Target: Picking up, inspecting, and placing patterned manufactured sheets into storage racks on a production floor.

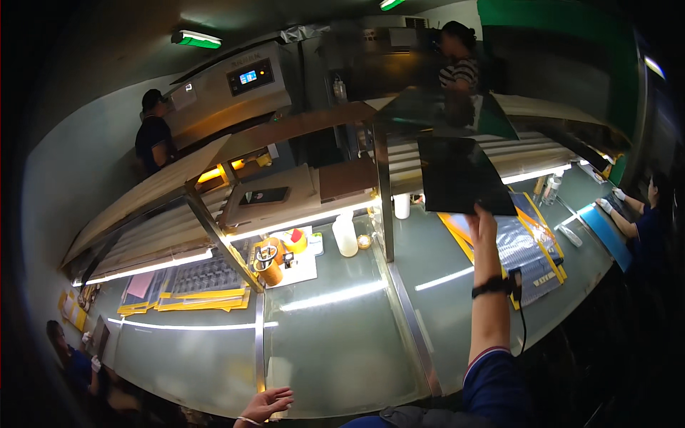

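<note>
The right hand (483, 225) grips a thin black rectangular sheet (460, 175) by its near edge, before the pale slatted shelf (403, 162); I'd steady it level with the empty, loosely spread left hand (267, 406).

The black panel (462, 175) partly hides the right hand (484, 224), the lower edge crops the left forearm (244, 424), and the blue screen (247, 76) is illegibly small.

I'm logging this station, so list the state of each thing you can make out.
Right hand: grip closed on the dark panel at its lower edge.
Dark panel: held up off the bench.
Left hand: open, grip empty.
Control screen: lit.
Ceiling lamp: lit.
Under-shelf light: lit.
Larger white bottle: upright.
Yellow-edged sheets on the left: lying flat.
</note>
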The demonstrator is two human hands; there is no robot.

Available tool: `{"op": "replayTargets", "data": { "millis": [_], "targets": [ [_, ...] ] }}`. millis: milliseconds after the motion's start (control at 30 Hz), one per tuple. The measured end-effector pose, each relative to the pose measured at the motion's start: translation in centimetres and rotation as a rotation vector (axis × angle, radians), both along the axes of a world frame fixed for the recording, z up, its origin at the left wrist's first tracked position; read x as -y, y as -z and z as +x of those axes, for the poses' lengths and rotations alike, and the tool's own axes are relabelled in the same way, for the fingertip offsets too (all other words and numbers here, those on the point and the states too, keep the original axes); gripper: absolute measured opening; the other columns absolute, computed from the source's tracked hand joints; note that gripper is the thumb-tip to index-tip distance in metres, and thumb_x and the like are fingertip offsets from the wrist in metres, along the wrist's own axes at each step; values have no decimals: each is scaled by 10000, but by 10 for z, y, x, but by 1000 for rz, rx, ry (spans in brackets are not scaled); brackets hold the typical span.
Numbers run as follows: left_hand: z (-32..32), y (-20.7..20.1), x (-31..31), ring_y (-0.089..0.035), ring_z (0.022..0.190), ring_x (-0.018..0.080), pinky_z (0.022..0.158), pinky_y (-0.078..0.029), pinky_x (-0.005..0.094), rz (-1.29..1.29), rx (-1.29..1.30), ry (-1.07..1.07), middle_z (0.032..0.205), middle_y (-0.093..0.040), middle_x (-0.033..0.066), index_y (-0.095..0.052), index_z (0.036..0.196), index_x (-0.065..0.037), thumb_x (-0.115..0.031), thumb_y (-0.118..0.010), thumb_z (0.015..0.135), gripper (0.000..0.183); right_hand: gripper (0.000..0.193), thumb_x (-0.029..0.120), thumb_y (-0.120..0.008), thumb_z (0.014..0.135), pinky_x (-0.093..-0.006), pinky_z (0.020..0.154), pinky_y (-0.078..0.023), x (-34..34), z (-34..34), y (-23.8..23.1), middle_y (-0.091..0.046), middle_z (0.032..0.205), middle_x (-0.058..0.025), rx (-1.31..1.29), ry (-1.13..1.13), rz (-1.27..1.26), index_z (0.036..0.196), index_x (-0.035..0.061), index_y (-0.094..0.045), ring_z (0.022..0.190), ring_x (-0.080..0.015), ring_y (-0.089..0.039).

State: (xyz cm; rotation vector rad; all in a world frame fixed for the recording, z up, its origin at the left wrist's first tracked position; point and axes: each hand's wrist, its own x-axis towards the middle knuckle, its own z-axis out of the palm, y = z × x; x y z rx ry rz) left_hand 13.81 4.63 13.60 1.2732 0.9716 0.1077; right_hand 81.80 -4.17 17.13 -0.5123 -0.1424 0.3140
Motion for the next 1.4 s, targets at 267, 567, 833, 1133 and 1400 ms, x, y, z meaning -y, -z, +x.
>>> {"op": "replayTargets", "data": {
  "millis": [267, 567, 833, 1133, 1400],
  "targets": [
    [48, 78, 52, -490, 1199, 263, 983, -436, 370, -309, 228, 195, 1319, -465, 185, -268, 1399, -6, -235, -556, 928, 598, 363, 109, -531, 922, -343, 933, -491, 211, -389, 145, -552, 1224, -84, -237, -179, -141, 1267, 25, -456, 1090, -199, -557],
    [-43, 143, 109, -606, 951, 178, 839, -497, 314, -576, 297, -120, 1091, -608, 79, -508, 1187, -5, -145, -659, 852, 393, 315, 152, -500, 942, -400, 876, -519, 197, -587, 150, -586, 1124, -146, -425, -648, -531, 1208, -13, -472, 1074, -253, -566],
    [-257, 78, 42, -623, 897, 144, 831, -482, 280, -66, 622, -524, 987, -670, 94, -632, 1043, 47, -22, -679, 786, 270, 471, 237, -605, 898, -304, 958, -418, 132, -653, 57, -584, 1187, -138, 465, -2047, -858, 1258, -43, -486, 1113, -192, -543],
    [-365, 132, 28, -464, 1216, 347, 999, -389, 384, 869, -439, -1215, 1312, -461, 249, -435, 1328, -23, -293, -707, 781, 668, 514, 271, -645, 843, -483, 1068, -248, -113, -692, 136, -323, 1442, -181, 2085, -840, -623, 1325, 175, -493, 1337, -359, -285],
    [-431, 238, 323, -653, 930, 233, 804, -514, 313, 39, -441, -1816, 983, -677, 145, -661, 1046, -29, -171, -657, 743, 334, 585, 525, -491, 886, -619, 1060, -84, -221, -767, 217, -117, 1534, -108, 2544, -741, -879, 1417, 351, -317, 1395, -392, -76]
  ]
}}
